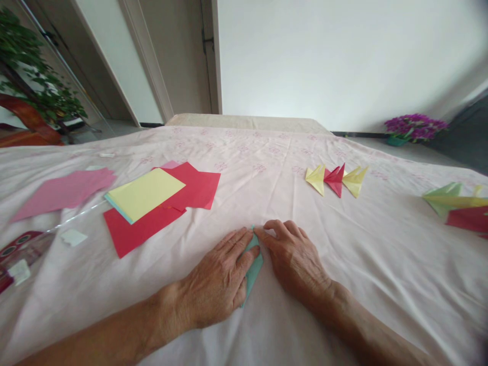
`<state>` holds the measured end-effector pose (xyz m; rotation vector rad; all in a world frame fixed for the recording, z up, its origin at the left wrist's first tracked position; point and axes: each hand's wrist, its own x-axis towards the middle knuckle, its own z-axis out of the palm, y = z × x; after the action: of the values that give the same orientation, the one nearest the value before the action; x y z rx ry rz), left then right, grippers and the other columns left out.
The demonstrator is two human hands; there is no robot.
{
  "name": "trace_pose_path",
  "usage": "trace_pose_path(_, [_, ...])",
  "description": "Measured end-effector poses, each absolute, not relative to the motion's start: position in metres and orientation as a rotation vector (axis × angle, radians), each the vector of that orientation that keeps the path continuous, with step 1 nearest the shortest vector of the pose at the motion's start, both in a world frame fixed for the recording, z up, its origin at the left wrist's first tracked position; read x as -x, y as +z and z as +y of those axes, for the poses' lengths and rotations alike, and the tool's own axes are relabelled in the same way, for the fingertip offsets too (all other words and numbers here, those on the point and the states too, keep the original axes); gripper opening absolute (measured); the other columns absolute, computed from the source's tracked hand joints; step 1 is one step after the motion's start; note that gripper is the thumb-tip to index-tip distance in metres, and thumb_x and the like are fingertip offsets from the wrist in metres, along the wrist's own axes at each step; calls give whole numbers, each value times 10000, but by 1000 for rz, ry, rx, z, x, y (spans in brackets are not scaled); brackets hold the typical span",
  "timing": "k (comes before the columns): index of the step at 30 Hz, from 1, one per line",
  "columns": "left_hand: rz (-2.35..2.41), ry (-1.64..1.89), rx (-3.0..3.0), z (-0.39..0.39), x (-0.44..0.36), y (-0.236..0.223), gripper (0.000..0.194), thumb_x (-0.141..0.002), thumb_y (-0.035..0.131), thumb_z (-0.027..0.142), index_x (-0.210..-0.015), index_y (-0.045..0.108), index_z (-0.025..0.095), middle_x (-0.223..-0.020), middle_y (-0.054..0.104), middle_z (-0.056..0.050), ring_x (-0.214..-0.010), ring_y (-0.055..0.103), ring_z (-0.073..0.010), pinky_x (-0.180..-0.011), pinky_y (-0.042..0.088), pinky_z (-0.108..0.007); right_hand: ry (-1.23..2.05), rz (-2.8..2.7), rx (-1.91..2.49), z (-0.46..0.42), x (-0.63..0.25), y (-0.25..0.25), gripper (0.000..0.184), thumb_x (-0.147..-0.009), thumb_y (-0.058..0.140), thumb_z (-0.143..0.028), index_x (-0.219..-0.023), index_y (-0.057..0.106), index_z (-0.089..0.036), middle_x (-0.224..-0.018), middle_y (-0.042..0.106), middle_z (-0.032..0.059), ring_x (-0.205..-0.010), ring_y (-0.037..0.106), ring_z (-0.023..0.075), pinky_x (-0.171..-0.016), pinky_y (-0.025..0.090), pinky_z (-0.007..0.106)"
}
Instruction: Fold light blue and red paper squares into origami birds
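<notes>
Has the left hand palm down over a folded teal paper, with fingers outstretched and thumb lying on top, pressing it to the cloth-covered counter. Has the right hand at the far tip of the same teal paper, with the foremost digit touching the tip and the other fingers curled; cannot tell whether pinching it. Shows the teal paper as a narrow, pointed shape between the hands, partly hidden under the left one.

Shows, ahead and to the left of the left hand, a yellow sheet with a light blue edge below it, resting across red sheets. Shows pink sheets farther left, with a whitish scrap and a clear plastic packet nearer the left forearm.

Shows, beyond and to the right of the right hand, a row of folded pieces: a red folded piece between two yellow folded pieces. Shows, well to the right of that hand, a green folded piece beside red paper.
</notes>
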<state>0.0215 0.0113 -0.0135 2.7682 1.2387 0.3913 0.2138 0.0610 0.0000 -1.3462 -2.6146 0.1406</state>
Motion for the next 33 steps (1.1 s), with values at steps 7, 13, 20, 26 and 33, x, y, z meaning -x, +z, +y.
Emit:
trace_pose_path(7, [1241, 394, -2801, 10, -23, -11, 526, -871, 474, 171, -1383, 405, 70, -1545, 284, -170, -1433, 235, -298, -1183, 253, -461, 74, -2662, 1363, 61, -212, 3, 272, -922, 478, -130, -1125, 610, -254, -1169, 582, 53, -974, 496, 220, -801, 394, 335])
trace_pose_path(13, [1258, 344, -2836, 9, -23, -13, 513, -891, 452, 188, -1391, 400, 86, -1525, 331, -161, -1421, 267, -300, -1170, 263, -476, 39, -2667, 1355, 62, -212, 3, 259, -921, 499, -153, -1125, 608, -268, -1143, 589, 46, -949, 498, 221, -776, 395, 333])
trace_pose_path(20, [1267, 295, -2849, 8, -23, -13, 517, -904, 438, 207, -1397, 390, 60, -1507, 358, -174, -1420, 266, -303, -1182, 239, -458, 42, -2634, 1336, 68, -214, 1, 314, -903, 506, -127, -1161, 616, -268, -1109, 604, 54, -922, 502, 225, -766, 422, 330])
trace_pose_path(26, [1250, 332, -2858, 10, -23, -13, 497, -900, 440, 199, -1371, 419, 42, -1493, 379, -179, -1416, 277, -298, -1183, 248, -444, 173, -2540, 1202, 70, -224, -10, 440, -919, 436, -81, -1268, 585, -305, -1110, 607, 49, -903, 512, 196, -802, 443, 311])
trace_pose_path(33, [1250, 354, -2837, 10, -24, -10, 493, -896, 447, 191, -1366, 420, 46, -1477, 404, -176, -1413, 288, -288, -1178, 275, -438, 195, -2562, 1201, 74, -224, -9, 470, -901, 457, -64, -1263, 592, -331, -1115, 609, 40, -901, 507, 205, -791, 448, 318])
